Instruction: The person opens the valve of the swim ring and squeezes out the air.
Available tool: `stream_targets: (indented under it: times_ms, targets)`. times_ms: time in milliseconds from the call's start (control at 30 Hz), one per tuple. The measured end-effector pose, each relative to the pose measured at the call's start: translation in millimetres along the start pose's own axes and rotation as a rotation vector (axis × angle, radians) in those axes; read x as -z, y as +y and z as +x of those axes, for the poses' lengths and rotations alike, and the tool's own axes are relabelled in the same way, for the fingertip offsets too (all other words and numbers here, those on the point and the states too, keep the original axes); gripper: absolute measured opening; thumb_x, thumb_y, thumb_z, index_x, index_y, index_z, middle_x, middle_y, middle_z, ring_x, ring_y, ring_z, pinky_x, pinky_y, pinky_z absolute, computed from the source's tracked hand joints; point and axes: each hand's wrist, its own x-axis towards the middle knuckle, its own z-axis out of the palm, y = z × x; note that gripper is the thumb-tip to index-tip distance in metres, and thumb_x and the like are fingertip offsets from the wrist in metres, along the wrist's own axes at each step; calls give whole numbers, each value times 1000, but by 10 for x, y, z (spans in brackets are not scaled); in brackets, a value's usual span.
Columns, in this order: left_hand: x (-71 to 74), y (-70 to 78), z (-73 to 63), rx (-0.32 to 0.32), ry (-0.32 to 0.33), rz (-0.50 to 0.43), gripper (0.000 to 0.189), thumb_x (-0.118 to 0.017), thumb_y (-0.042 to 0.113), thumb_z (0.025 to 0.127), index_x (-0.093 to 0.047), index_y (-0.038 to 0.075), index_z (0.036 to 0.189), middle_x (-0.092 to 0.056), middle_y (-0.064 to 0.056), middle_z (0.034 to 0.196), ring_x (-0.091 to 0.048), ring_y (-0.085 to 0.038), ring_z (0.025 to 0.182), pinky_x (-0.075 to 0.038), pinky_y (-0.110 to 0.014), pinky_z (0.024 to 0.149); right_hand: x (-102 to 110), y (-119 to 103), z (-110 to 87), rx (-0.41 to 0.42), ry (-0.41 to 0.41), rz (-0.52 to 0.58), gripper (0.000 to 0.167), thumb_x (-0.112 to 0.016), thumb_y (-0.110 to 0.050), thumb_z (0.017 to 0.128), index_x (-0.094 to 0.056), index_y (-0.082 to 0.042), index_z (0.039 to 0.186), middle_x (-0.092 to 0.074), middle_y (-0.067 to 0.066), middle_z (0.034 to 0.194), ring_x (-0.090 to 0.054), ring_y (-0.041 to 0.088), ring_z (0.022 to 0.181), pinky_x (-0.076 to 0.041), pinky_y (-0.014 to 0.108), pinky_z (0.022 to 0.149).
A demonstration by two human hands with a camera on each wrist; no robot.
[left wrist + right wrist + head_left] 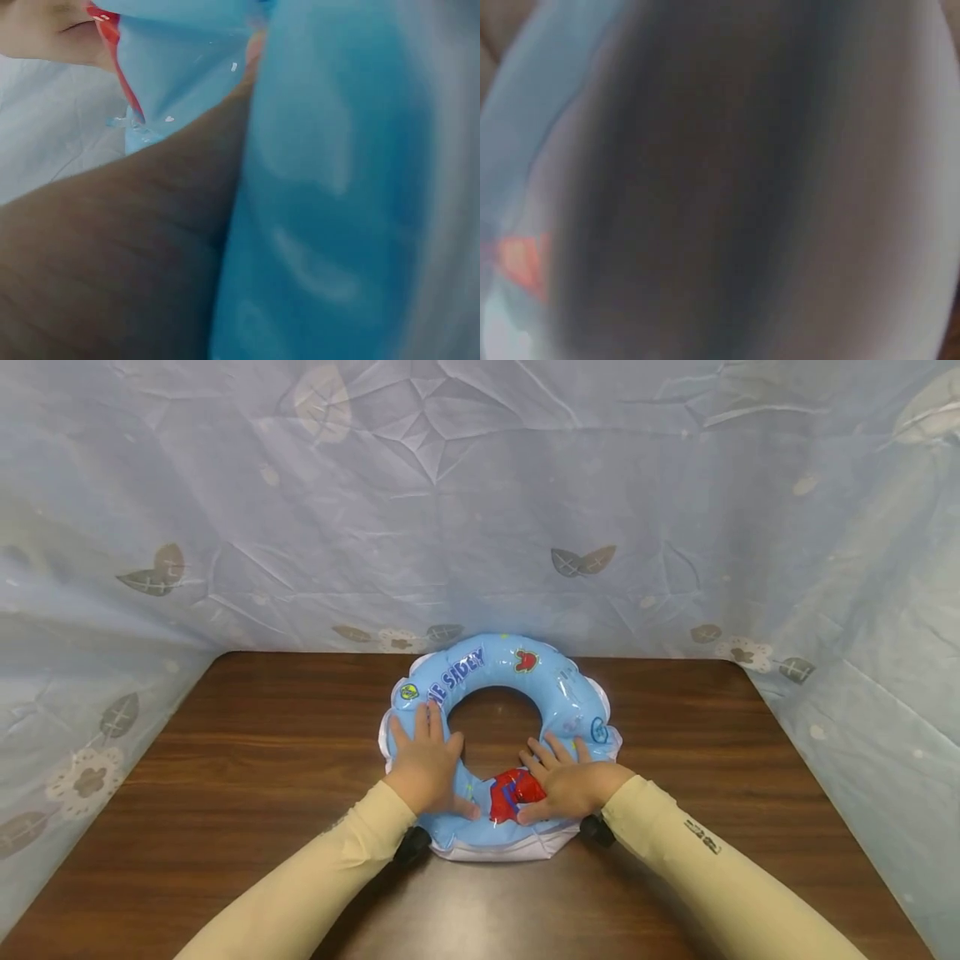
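A light-blue inflatable swim ring (555,685) with a white scalloped edge lies on the table, its far rim near the curtain. The near part looks softer and flatter than the plump far part. My left hand (426,768) rests spread on the ring's left side, thumb towards the red printed figure (516,795). On the near right side my right hand (573,783) presses with fingers apart, pointing towards the hole. In the left wrist view the blue vinyl (322,187) bulges close beside the left hand. The right wrist view is mostly blocked by a dark blur.
The dark wood-grain table (285,752) has rounded far corners. A pale blue-grey curtain (480,527) with leaf and flower prints hangs at the back and both sides. A dark wrist strap (412,843) shows below the left cuff.
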Motion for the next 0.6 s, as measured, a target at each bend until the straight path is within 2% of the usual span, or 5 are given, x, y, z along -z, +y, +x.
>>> stream_targets:
  times_ms: [167,367,600]
  targets:
    - [-13,-8,-13,-2,-2,-6,120,-74,87,65,-48,10,154,-13,-37,165,-10,-53,154,-13,-81,113,-15,-10,18,-15,-7,11,111,-59,-77,86,-15,-15,167,-5,9,175,6,39,159,7,69,120]
    - [-51,-29,-9,-1,-3,8,122,-70,90,65,-46,12,155,-13,-35,166,-10,-53,154,-13,-81,113,-36,37,27,9,-3,16,112,-55,-81,86,-13,-15,167,-4,10,175,8,39,159,7,68,121]
    - [-110,-82,2,-7,-13,-10,121,-67,90,67,-43,13,158,-11,-34,167,-8,-52,155,-11,-80,113,-7,50,4,31,-18,72,113,-54,-81,87,-11,-14,167,0,10,175,11,38,159,10,67,120]
